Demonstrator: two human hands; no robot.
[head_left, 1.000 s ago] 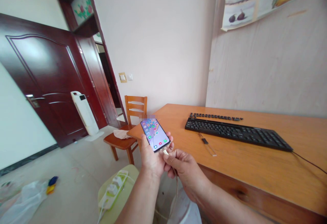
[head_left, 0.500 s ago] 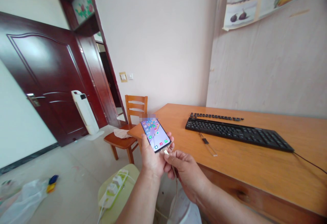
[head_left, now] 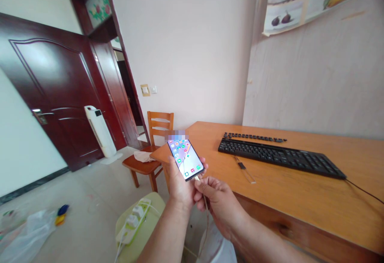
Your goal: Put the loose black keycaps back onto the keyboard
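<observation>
A smartphone (head_left: 186, 157) with its screen lit and showing app icons lies tilted in my left hand (head_left: 179, 187), whose fingers wrap round its sides. Thumb and fingers of my right hand (head_left: 217, 195) pinch the white plug of a charging cable (head_left: 207, 215) at the phone's bottom edge. The plug meets the phone there; how deep it sits in the port is hidden. From my right hand the cable hangs down toward my lap.
On the wooden desk (head_left: 300, 199) to the right lie a black keyboard (head_left: 279, 157), a row of loose keycaps (head_left: 255, 137) and a small wire tool (head_left: 241, 166). A green stool (head_left: 150, 219) at lower left bears a power strip (head_left: 133, 225). Behind stands a wooden chair (head_left: 160, 121).
The phone and my left hand have shifted slightly right and down, toward the plug. The gap between plug and phone has narrowed. My right hand keeps its pinch.
</observation>
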